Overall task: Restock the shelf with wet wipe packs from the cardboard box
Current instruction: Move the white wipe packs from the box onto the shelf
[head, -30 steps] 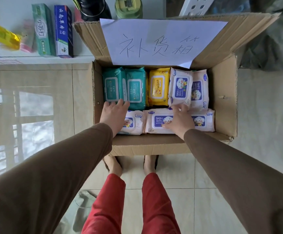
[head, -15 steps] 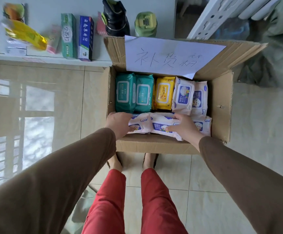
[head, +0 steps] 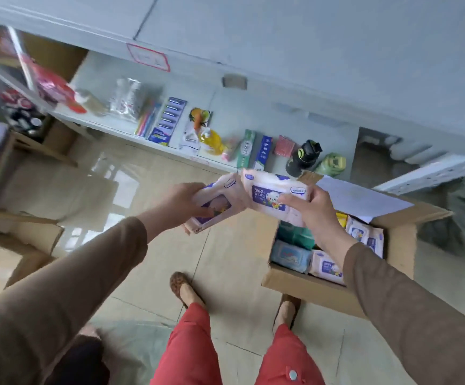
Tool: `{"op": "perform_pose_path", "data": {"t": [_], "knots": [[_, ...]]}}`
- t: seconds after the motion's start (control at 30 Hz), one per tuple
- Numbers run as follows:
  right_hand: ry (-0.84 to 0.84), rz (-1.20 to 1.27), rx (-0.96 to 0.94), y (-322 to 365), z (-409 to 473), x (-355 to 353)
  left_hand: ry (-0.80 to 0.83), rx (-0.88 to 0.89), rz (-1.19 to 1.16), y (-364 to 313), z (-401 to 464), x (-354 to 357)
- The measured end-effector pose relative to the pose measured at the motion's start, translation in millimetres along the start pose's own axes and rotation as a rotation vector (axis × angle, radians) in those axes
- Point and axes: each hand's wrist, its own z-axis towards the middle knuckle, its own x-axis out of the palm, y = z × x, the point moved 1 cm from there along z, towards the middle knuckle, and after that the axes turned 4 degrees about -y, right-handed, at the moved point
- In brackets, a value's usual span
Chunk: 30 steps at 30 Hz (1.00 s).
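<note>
My left hand (head: 179, 202) grips a white baby wipes pack (head: 214, 207) lifted over the floor, left of the cardboard box (head: 309, 290). My right hand (head: 313, 208) holds a second white baby wipes pack (head: 270, 194) with a blue label, raised above the box's left side. The two packs nearly touch. Inside the open box lie teal, light blue, yellow and white wipe packs (head: 289, 255). The white shelf (head: 225, 112) runs across the frame beyond my hands.
The low shelf board carries toothbrushes (head: 167, 120), toothpaste boxes (head: 253, 152), a yellow bottle (head: 211, 140), a black shoe (head: 303, 157) and a green bottle (head: 332, 162). Other cardboard boxes (head: 11, 245) stand on the tiled floor at left. My feet are beside the box.
Both hands have lifted a white baby wipes pack each out of the box and moved up and left. The view has swung up toward the shelf.
</note>
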Motion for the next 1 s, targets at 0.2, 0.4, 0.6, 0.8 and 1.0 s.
{"op": "perform_pose_path", "data": {"t": [0.2,0.4,0.6,0.8,1.0], "knots": [[0.012,-0.008,-0.238,124.9,-15.7,142.9,-0.119,0.078,-0.028,76.7,-28.5,-185.0],[-0.017,-0.006,-0.454,220.9,3.2,237.4,-0.31,0.126,0.027,118.0,-10.1,-326.1],[-0.101,0.092,-0.51,296.6,72.7,311.2,-0.381,0.18,0.104,133.6,67.7,-438.6],[-0.074,0.189,-0.461,381.9,197.6,392.2,-0.446,0.168,0.203,138.3,176.9,-568.3],[-0.065,0.215,-0.448,466.1,286.0,480.9,-0.461,0.198,0.319,154.3,277.9,-673.0]]}}
